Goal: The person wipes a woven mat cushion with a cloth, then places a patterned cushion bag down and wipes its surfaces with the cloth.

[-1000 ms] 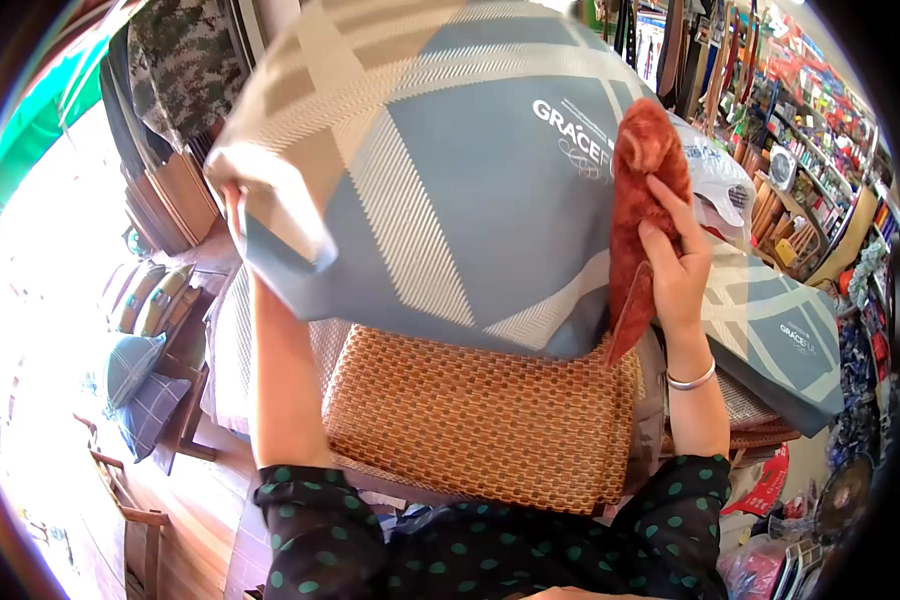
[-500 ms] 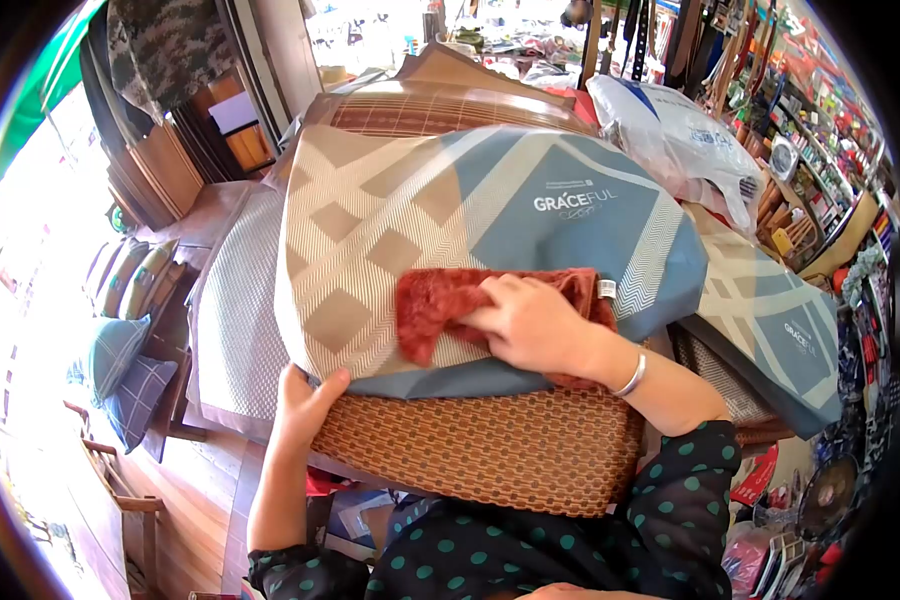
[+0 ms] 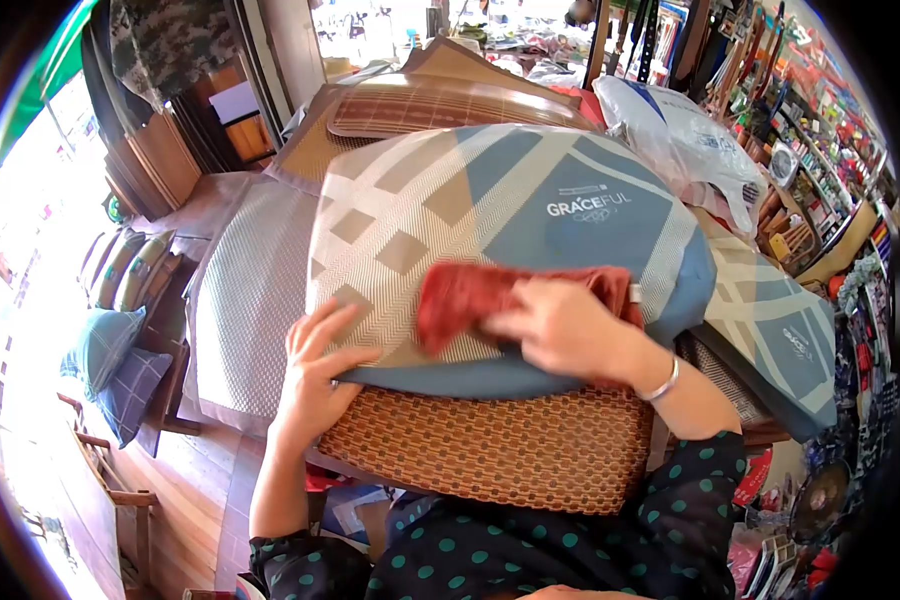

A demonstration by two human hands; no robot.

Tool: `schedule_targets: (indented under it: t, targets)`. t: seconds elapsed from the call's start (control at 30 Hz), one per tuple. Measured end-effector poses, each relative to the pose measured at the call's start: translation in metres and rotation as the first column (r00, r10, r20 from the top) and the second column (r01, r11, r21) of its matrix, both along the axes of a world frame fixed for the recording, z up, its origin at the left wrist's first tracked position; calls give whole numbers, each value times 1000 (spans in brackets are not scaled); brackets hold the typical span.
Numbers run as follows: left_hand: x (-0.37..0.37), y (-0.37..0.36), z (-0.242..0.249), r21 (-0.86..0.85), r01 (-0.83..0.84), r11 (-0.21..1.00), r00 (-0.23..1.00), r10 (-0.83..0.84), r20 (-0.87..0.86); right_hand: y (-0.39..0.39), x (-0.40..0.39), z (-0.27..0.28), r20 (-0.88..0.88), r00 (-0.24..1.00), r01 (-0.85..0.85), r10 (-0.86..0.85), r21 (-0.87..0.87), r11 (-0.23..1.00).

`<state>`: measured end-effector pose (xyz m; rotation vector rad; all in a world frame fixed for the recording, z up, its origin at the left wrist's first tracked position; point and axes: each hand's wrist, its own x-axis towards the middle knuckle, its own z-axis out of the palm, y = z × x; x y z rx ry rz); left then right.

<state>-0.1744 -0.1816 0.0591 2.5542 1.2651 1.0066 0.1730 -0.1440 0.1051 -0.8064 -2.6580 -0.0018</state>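
A large beige and blue-grey patterned package marked GRACEFUL (image 3: 530, 190) lies in front of me. My right hand (image 3: 570, 325) grips a red fuzzy cloth (image 3: 460, 300) pressed on the package's near part; the cloth is slightly blurred. With fingers spread, my left hand (image 3: 320, 365) rests on the package's near left corner. Beneath the package's front edge, a brown woven mat (image 3: 490, 445) shows.
A second GRACEFUL package (image 3: 780, 335) is at the right. Behind it lies a white plastic bag (image 3: 685, 135). A silvery textured mat (image 3: 245, 310) extends to the left, with cushions (image 3: 135, 385) beyond it. Brown mats (image 3: 430, 105) are stacked behind.
The package has shifted a little to the right. My right hand and the cloth have moved slightly right. My left hand has moved up onto the package and its fingers have spread.
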Motion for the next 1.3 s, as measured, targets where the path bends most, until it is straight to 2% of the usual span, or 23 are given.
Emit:
schedule_targets:
  t: [0.07,0.1,0.17,0.2,0.3,0.4,0.43,0.47,0.53,0.6,0.67,0.7,0.73,0.77,0.83,0.93,1.0,1.07,1.1,1.17,1.2,1.27,1.3]
  targets:
    - [10,-8,8,-22,-15,1000,999,15,44,-17,-4,-7,-11,996,-83,83,34,996]
    - [13,-18,12,4,9,1000,997,-9,-71,-16,4,-4,-45,999,-33,30,-59,998]
    - [23,-37,20,14,62,998,974,-58,-217,5,36,-6,-10,989,149,-149,94,984]
    - [30,-44,22,49,98,994,971,-85,-222,11,49,1,37,930,366,-366,25,930]
    - [54,-53,23,141,192,971,963,-158,-220,50,97,1,26,765,640,-644,82,764]
    - [71,-50,19,159,272,949,953,-243,-179,55,82,14,68,735,673,-675,51,738]
    - [75,-47,13,157,292,944,949,-265,-169,44,62,19,67,809,588,-584,-51,808]
    - [78,-47,13,161,288,944,950,-261,-170,35,41,18,-25,921,368,-388,-265,891]
    - [83,-46,14,114,317,942,936,-291,-199,1,-8,12,-76,997,-22,-4,-339,940]
    - [85,-47,10,128,327,936,937,-303,-175,-26,-43,-9,25,969,-247,247,-2,969]
    - [84,-53,7,59,290,955,944,-275,-185,-12,-46,-19,-5,974,-224,224,46,974]
    - [85,-53,7,75,291,954,946,-275,-172,-1,-42,-10,19,993,-117,117,3,993]
    - [85,-54,8,75,284,956,948,-269,-171,20,-34,-14,-14,998,-53,55,112,992]
    - [85,-56,8,70,271,960,953,-257,-164,36,-26,-8,121,973,198,-197,2,980]
    - [85,-57,9,68,255,965,958,-242,-155,85,5,-14,100,921,360,-377,158,920]
    - [85,-56,9,63,265,962,957,-256,-134,119,38,-19,-48,830,558,-556,95,825]
    - [85,-55,10,45,272,961,956,-265,-127,94,17,0,6,858,514,-514,-32,857]
    - [86,-53,9,47,271,961,956,-263,-131,55,-18,-3,-80,965,231,-251,-208,951]
    - [86,-53,7,39,274,961,954,-267,-136,29,-36,3,-49,997,55,-66,-216,975]
    - [86,-55,4,14,271,963,952,-266,-149,4,-63,-20,-87,955,-287,284,-17,958]
    - [86,-56,3,-9,264,964,952,-262,-159,1,-64,-17,2,953,-302,302,-27,953]
    - [86,-57,6,21,269,963,953,-263,-152,23,-59,-8,59,993,-106,102,63,992]
    - [87,-57,7,46,266,963,955,-256,-149,48,-50,-12,-3,998,-54,56,199,979]
